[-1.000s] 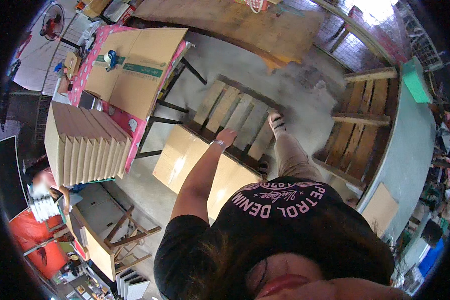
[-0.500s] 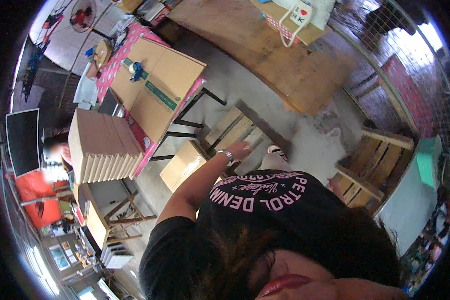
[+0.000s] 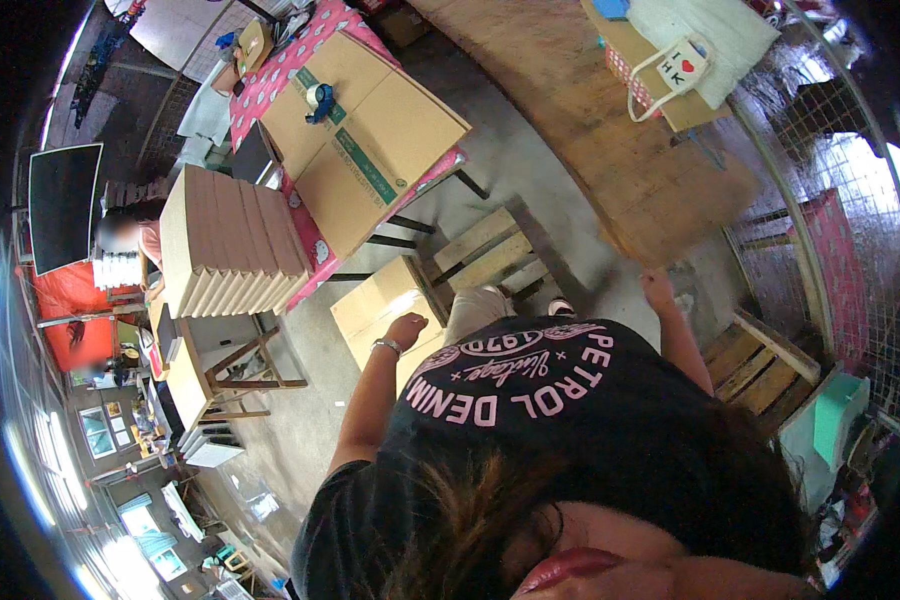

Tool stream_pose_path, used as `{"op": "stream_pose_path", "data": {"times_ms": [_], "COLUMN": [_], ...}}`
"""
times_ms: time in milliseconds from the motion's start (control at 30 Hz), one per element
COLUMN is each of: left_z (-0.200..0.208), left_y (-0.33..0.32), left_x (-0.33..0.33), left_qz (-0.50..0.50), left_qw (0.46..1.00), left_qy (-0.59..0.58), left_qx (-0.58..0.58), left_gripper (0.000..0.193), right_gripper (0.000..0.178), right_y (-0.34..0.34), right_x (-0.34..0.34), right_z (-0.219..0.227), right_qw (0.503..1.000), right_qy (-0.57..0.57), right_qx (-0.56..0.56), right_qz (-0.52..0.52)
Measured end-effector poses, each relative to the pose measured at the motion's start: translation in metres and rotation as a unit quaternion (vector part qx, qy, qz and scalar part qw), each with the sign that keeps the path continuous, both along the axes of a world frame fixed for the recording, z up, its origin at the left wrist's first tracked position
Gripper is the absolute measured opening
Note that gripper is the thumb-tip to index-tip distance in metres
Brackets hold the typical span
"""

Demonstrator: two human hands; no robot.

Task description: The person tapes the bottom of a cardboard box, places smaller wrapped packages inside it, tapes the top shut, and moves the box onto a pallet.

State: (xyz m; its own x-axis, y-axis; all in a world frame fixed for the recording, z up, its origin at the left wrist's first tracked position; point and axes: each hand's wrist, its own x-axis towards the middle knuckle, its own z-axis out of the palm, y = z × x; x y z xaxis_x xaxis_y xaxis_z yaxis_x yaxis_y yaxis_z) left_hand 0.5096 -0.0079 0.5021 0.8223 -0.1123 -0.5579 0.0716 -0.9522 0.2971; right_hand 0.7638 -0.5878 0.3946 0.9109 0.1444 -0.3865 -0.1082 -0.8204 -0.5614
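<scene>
My left hand (image 3: 406, 329), with a silver watch at the wrist, hangs over a cardboard box (image 3: 372, 308) on the floor side of the table. Its fingers are loosely curled and nothing shows in them. Out to my right, my right hand (image 3: 657, 288) hangs beside the edge of a large brown wooden board (image 3: 670, 190). Those fingers are curled too, with no object visible in them. On the pink patterned table (image 3: 335, 22) lies a flat folded carton (image 3: 370, 150), a tape roll (image 3: 320, 100) resting on it. A tall stack of flattened cartons (image 3: 235, 225) stands at the table's near end.
Wooden pallets lie ahead (image 3: 490, 250) and at my right (image 3: 760, 365). A white tote bag (image 3: 682, 68) sits on a box at the far right. A green container (image 3: 838, 418) stands at right. Another person (image 3: 148, 240) is beyond the carton stack.
My left hand has drawn back and down from over the pallet toward the cardboard box. My right hand has swung out into clear view, and the whole scene has shifted.
</scene>
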Motion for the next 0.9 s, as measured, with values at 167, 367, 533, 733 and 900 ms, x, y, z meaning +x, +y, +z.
{"op": "stream_pose_path", "data": {"times_ms": [167, 367, 533, 733, 900], "left_z": [0.0, -0.068, -0.092, -0.074, -0.111], "left_y": [0.046, 0.18, 0.276, 0.325, 0.338], "left_x": [0.013, 0.052, 0.079, 0.154, 0.143], "left_qz": [0.307, 0.427, 0.509, 0.644, 0.399], "left_qw": [0.949, 0.895, 0.851, 0.753, 0.916], "left_qy": [0.032, -0.1, -0.127, -0.136, 0.002], "left_qx": [-0.071, -0.08, -0.026, -0.033, 0.038], "left_gripper": [0.036, 0.037, 0.035, 0.042, 0.052], "right_gripper": [0.031, 0.026, 0.026, 0.031, 0.043], "right_y": [0.111, 0.289, 0.478, 0.72, 0.901], "right_x": [0.01, 0.09, 0.163, 0.266, 0.314], "right_z": [0.025, 0.059, 0.073, 0.078, 0.092], "right_qw": [0.988, 0.976, 0.955, 0.904, 0.874], "right_qy": [-0.032, 0.089, 0.032, -0.131, -0.137], "right_qx": [0.09, 0.168, 0.168, 0.111, 0.042], "right_qz": [0.12, 0.102, 0.244, 0.391, 0.464]}}
